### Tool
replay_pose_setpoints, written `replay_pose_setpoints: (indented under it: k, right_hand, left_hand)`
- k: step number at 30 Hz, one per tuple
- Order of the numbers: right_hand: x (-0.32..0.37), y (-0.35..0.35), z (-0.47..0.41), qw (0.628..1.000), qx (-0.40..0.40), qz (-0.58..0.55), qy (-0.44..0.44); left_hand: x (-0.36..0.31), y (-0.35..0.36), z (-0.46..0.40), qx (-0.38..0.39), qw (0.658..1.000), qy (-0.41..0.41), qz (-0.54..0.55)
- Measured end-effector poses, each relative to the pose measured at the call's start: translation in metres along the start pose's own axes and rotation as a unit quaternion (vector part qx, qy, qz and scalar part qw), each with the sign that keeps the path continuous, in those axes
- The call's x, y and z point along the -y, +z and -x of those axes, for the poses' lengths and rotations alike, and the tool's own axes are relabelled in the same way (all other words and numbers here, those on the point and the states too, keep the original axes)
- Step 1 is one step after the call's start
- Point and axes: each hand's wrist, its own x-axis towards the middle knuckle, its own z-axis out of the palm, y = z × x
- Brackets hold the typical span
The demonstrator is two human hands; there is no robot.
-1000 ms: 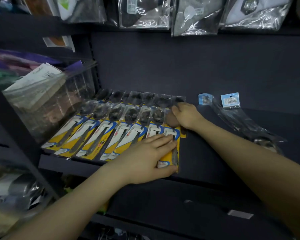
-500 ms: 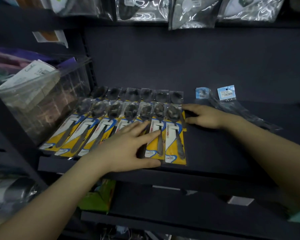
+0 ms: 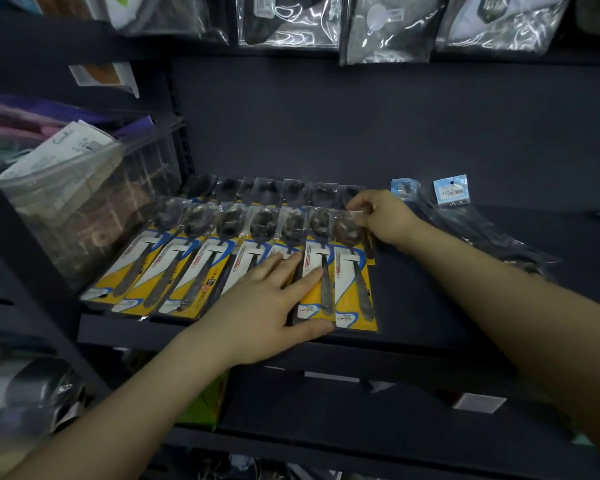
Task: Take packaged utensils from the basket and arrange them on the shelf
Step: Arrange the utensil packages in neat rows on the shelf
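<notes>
Most of the job looks done: yellow-carded packaged spoons [image 3: 229,258] line the dark shelf [image 3: 430,306], left hand [image 3: 260,310] pressing flat on them, right hand [image 3: 381,216] pinching the end pack's top, basket unseen.

**Dark shelving under dim light**

A dark navy back panel [image 3: 378,126] closes off the unit behind the boards; a slotted dark metal upright [image 3: 182,133] runs down its left edge; the light is low and bluish, with white glints on the glossy clear plastic bags [image 3: 388,29] hanging in a row from the top board. To the left stands a clear ribbed plastic bin [image 3: 94,209] holding white paper-labelled packets; beside it a dark frame post [image 3: 21,244] slants downward. Below, a lower dark board [image 3: 361,420] carries a small white price label [image 3: 478,402]; something green [image 3: 205,407] shows beneath, too dim to identify.
</notes>
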Motion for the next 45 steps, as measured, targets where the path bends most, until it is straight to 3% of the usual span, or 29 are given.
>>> replay_pose_setpoints:
  k: [3,8,11,12,14,16,19,22,30,32,34,36,38,40,45]
  right_hand:
    - [-0.002,-0.005,-0.004,0.998,-0.005,-0.057,0.013]
    - [-0.014,0.001,-0.004,0.997,-0.045,0.034,0.057]
    - [0.002,-0.001,0.018,0.982,-0.105,0.152,-0.042]
    - [0.011,-0.003,0.032,0.981,-0.073,0.145,-0.108]
    - [0.026,-0.003,0.065,0.963,0.085,0.124,-0.222]
    - [0.031,0.001,0.095,0.931,0.19,0.179,-0.255]
    - [0.019,0.002,0.111,0.927,0.165,0.29,-0.174]
    - [0.016,0.005,0.114,0.944,0.19,0.258,-0.086]
    - [0.021,0.012,0.117,0.941,0.186,0.272,-0.079]
    - [0.02,0.0,0.114,0.963,0.141,0.213,-0.085]
    - [0.011,-0.025,0.105,0.984,0.033,0.151,-0.084]
    - [-0.013,-0.056,0.089,0.982,-0.036,0.183,-0.016]
    - [-0.045,-0.085,0.074,0.96,-0.032,0.249,0.125]
    - [-0.072,-0.101,0.066,0.945,0.009,0.249,0.211]
    - [-0.101,-0.123,0.062,0.965,0.039,0.161,0.204]
  left_hand:
    - [0.0,-0.001,0.005,-0.023,0.998,-0.001,0.052]
    - [0.022,-0.003,0.015,-0.074,0.996,-0.016,0.041]
    - [0.035,-0.002,0.025,-0.06,0.997,-0.014,0.046]
    - [0.04,-0.003,0.028,-0.045,0.998,-0.008,0.05]
    - [0.047,-0.005,0.031,-0.017,0.998,0.003,0.058]
    - [0.05,-0.006,0.031,-0.013,0.998,0.012,0.061]
    - [0.047,-0.006,0.03,-0.034,0.998,0.014,0.041]
    - [0.04,-0.003,0.027,-0.056,0.998,0.004,0.009]
    - [0.026,-0.004,0.02,-0.097,0.995,-0.012,-0.022]
    - [0.019,-0.007,0.017,-0.125,0.992,0.0,-0.008]
    - [0.008,-0.014,0.011,-0.154,0.988,0.022,0.016]
    - [-0.009,-0.024,-0.001,-0.171,0.983,0.055,0.035]
    - [-0.026,-0.032,-0.019,-0.175,0.979,0.09,0.045]
    - [-0.043,-0.036,-0.043,-0.166,0.977,0.117,0.069]
    - [-0.084,-0.043,-0.108,-0.14,0.977,0.153,0.048]
